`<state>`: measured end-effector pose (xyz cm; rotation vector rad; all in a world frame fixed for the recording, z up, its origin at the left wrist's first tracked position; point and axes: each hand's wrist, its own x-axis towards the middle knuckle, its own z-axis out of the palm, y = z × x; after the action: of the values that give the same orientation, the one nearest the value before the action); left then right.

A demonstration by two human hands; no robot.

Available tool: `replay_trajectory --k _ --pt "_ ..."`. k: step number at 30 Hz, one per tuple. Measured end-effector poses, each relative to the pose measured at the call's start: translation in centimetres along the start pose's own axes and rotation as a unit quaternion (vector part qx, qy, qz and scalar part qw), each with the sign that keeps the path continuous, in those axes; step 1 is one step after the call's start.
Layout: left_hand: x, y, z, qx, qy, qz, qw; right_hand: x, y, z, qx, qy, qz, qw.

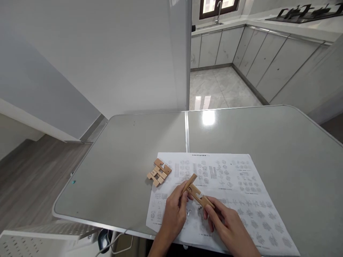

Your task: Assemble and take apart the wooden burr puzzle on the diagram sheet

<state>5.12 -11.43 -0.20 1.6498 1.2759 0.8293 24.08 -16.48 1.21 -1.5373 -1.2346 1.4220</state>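
My left hand [174, 210] and my right hand [225, 221] are low over a printed instruction sheet [235, 185]. Between them they hold two notched wooden puzzle pieces [197, 192] fitted crosswise. The left fingers pinch the upright piece near its lower end. The right fingers pinch the long notched piece at its right end. A small cluster of several loose wooden pieces [159, 172] lies on the sheet's upper left corner, apart from both hands.
The sheet lies on a grey folding table [128, 150] with a metal seam [187, 132] down its middle. A white wall panel [120, 53] stands behind. Kitchen cabinets [268, 57] and tiled floor [217, 85] lie beyond. A cable [112, 242] hangs below the near edge.
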Motion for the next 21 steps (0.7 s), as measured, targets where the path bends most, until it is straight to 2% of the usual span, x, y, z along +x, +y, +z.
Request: replay_trajectory --k 7,14,21 --pt "0.0 -0.3 -0.1 0.016 -0.019 0.037 0.999 -0.2 -0.8 0.0 0.009 -0.004 0.016 1.000" --pt "-0.3 -1.0 0.0 0.029 -0.039 0.073 0.996 -0.3 -2.2 0.1 -0.028 0.002 -0.002 1.000" --pt "-0.2 -1.4 -0.2 0.008 -0.024 0.092 0.995 0.2 -2.9 0.0 -0.052 0.007 -0.020 0.998"
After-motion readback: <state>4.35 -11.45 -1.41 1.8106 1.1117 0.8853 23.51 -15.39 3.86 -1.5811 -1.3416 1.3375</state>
